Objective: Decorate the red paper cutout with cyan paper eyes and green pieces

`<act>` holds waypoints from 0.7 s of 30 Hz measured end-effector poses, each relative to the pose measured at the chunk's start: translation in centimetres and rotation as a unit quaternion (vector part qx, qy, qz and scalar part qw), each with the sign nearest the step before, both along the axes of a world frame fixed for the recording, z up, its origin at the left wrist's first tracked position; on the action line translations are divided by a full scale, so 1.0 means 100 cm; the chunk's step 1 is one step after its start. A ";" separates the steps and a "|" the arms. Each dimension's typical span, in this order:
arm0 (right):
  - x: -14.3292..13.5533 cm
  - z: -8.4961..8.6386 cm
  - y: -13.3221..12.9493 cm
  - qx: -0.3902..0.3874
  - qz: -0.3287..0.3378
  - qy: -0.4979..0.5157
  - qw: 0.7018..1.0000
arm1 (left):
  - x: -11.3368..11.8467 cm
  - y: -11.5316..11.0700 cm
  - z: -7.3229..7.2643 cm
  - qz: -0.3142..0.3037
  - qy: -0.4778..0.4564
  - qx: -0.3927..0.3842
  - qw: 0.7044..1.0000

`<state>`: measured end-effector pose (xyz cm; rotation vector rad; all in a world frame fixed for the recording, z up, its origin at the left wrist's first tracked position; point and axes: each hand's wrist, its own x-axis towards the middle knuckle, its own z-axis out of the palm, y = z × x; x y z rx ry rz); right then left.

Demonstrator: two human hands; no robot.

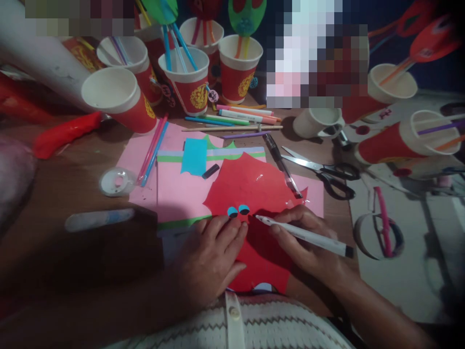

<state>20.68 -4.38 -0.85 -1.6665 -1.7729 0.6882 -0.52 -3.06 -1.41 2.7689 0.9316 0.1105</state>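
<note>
My right hand [305,232] grips a white marker [308,235], its uncapped tip pointing left just beside two small blue-and-black paper eyes [238,210]. These lie on a red paper cutout [243,182] with a jagged edge. Flat on the cutout, just below the eyes, rests my left hand [214,252] with its fingers stretched out. A black marker cap [210,171] lies above the cutout's left side, by a piece of blue paper [194,156]. Pink paper sheets [181,189] are spread underneath.
Red paper cups [183,82], some holding straws, line the back. Black-handled scissors [321,169], a black pen [283,165] and a white mug [317,121] are at right. Several coloured markers [236,116] lie behind the sheets. A tape roll [379,236] lies far right; a glue tube [100,219] is left.
</note>
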 end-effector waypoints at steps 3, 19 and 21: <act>0.000 -0.005 -0.003 -0.001 -0.001 -0.001 1.000 | 0.000 0.000 0.001 0.002 0.002 0.001 1.000; -0.003 -0.010 -0.002 -0.020 -0.019 0.014 1.000 | 0.002 0.000 -0.002 0.015 -0.023 0.001 1.000; -0.003 -0.011 -0.002 -0.012 -0.016 0.012 1.000 | 0.002 0.001 -0.001 0.005 -0.021 0.005 1.000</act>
